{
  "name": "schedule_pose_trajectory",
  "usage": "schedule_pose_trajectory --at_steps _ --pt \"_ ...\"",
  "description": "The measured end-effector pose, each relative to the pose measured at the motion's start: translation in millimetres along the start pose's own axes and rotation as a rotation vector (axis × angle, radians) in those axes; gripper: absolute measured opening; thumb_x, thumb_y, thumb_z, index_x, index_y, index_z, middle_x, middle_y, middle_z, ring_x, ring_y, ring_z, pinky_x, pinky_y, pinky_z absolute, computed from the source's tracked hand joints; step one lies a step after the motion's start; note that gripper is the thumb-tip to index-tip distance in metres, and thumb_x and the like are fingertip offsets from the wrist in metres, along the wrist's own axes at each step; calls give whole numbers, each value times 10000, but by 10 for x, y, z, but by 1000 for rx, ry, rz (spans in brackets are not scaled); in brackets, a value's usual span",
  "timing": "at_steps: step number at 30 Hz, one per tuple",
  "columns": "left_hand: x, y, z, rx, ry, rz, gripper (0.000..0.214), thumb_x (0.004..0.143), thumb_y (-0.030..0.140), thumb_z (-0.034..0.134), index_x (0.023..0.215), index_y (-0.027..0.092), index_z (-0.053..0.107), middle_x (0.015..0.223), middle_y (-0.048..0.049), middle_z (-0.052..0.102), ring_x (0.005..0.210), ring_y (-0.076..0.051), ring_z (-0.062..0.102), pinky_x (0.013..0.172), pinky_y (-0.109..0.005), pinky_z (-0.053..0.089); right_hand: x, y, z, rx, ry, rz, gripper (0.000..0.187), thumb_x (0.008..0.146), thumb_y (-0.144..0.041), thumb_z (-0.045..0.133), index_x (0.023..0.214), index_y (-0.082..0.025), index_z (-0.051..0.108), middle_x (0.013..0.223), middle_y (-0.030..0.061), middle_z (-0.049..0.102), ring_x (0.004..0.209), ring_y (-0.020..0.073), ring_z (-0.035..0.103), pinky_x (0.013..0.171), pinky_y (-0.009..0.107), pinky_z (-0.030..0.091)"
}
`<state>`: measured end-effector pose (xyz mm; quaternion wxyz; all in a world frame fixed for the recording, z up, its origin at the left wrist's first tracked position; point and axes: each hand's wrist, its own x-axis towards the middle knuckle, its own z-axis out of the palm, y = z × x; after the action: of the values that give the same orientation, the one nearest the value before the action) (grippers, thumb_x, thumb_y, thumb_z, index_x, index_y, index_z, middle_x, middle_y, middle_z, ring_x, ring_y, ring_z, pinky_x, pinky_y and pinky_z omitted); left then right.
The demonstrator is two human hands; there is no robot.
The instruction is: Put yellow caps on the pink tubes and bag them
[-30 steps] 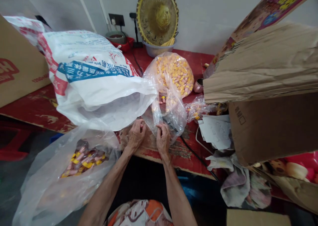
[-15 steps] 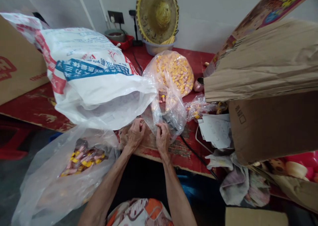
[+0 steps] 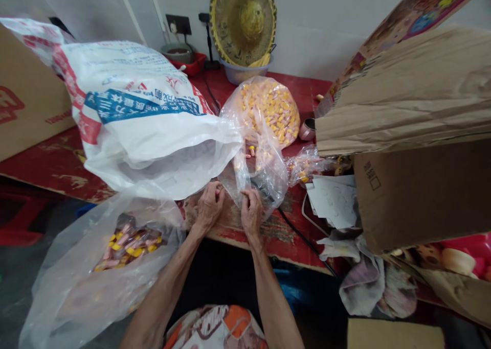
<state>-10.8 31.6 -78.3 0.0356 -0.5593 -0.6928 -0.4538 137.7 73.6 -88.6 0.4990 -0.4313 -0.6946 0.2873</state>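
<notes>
My left hand [image 3: 209, 206] and my right hand [image 3: 251, 213] sit close together at the near edge of a worn red-painted board [image 3: 245, 231]. Each pinches the thin film of a clear plastic bag [image 3: 268, 114], which is heaped with yellow and pink pieces, probably sweets. A white woven sack [image 3: 141, 119] with red and blue print slumps over the film by my left hand. Its clear liner hides the space behind. Below my left arm, an open clear bag [image 3: 128, 244] holds more yellow and pink pieces.
A brown cardboard box [image 3: 418, 195] and crumpled brown paper [image 3: 406, 98] crowd the right. Loose papers [image 3: 333, 201], a black cable [image 3: 303, 231] and rumpled cloth [image 3: 362, 282] lie nearby. Another carton [image 3: 26, 98] stands left. A woven hat [image 3: 242, 22] leans on the wall.
The whole view has drifted slightly upward. My hands stay in nearly the same place, still pinching the plastic film.
</notes>
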Motion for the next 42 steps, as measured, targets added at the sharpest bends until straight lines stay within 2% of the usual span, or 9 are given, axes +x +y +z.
schedule_pose_trajectory --at_steps 42 --pt "9 12 -9 -26 -15 -22 97 1004 239 535 1068 213 603 904 -21 629 772 -152 610 760 -288 498 4 -19 -2 -1 -5 20 268 1000 -163 436 1019 -201 701 1040 70 682 1070 201 634 1021 339 487"
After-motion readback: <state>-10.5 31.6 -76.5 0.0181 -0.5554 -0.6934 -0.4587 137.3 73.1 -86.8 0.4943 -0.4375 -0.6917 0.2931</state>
